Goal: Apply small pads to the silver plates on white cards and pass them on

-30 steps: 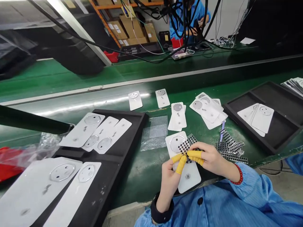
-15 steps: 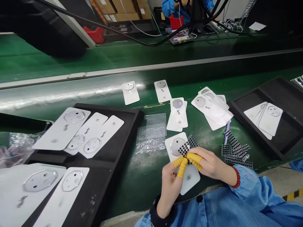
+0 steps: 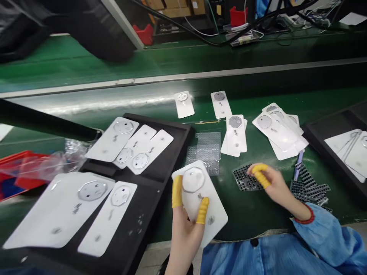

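My left hand (image 3: 187, 223), with yellow finger cots on the thumb and a finger, grips a white rounded rectangular panel (image 3: 215, 208) by its long sides. The panel has a silver octagonal ring near one end and small dark printing; it is tilted, just above the table. To the right, my right hand (image 3: 271, 181), also in yellow finger cots, pinches the upper edge of a clear sheet of black dots (image 3: 243, 181) low over the green table. Its fingertips partly cover the sheet. More strips of black dots (image 3: 308, 181) lie right of that hand.
A black tray (image 3: 149, 202) with several white panels stands at left, another black tray (image 3: 321, 133) at right. Stacked panels (image 3: 276, 131), two single panels and bubble wrap (image 3: 205, 152) lie between them. A red bin (image 3: 17, 164) sits far left, beside a black arm (image 3: 51, 118).
My hands have parted. The left one has lifted the panel and moved left; the right one has moved right with the dotted sheet. The whole view has shifted left.
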A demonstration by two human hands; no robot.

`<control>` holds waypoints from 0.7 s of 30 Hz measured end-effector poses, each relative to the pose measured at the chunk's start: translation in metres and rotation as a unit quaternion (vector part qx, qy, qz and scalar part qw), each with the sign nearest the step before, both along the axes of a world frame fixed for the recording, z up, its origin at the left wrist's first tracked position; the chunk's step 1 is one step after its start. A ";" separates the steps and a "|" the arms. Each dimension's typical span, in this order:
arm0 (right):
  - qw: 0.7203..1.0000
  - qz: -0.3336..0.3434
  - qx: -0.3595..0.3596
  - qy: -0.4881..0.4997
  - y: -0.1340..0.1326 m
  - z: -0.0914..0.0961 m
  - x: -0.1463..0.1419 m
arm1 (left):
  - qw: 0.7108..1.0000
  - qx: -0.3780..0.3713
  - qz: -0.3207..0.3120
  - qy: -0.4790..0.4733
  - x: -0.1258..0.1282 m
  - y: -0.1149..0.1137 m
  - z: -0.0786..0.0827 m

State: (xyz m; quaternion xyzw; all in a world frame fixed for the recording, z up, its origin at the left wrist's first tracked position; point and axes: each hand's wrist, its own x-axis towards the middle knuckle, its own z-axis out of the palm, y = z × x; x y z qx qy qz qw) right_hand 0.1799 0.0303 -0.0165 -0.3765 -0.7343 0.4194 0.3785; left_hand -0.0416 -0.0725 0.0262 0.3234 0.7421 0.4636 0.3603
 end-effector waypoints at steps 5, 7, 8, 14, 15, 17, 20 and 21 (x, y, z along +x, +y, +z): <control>0.975 -0.108 0.193 -0.005 -0.007 0.043 -0.012 | 0.988 -0.022 0.001 -0.154 0.042 -0.003 0.033; 0.952 -0.062 0.297 -0.043 -0.018 0.055 -0.019 | 0.975 -0.039 -0.040 -0.217 0.057 -0.002 0.041; 0.942 -0.038 0.327 -0.058 -0.022 0.059 -0.023 | 0.970 -0.036 -0.057 -0.234 0.062 -0.002 0.043; 0.923 0.025 0.364 -0.121 -0.027 0.071 -0.020 | 0.973 0.009 -0.089 -0.214 0.071 -0.005 0.042; 0.921 0.032 0.366 -0.125 -0.026 0.073 -0.018 | 0.973 0.017 -0.097 -0.207 0.072 -0.006 0.042; 0.917 0.044 0.376 -0.128 -0.026 0.076 -0.013 | 0.974 0.029 -0.109 -0.195 0.072 -0.007 0.040; 0.904 0.059 0.399 -0.141 -0.028 0.077 -0.006 | 0.973 0.030 -0.117 -0.196 0.074 -0.009 0.039; 0.901 0.065 0.402 -0.150 -0.030 0.076 -0.003 | 0.972 0.029 -0.116 -0.201 0.074 -0.009 0.038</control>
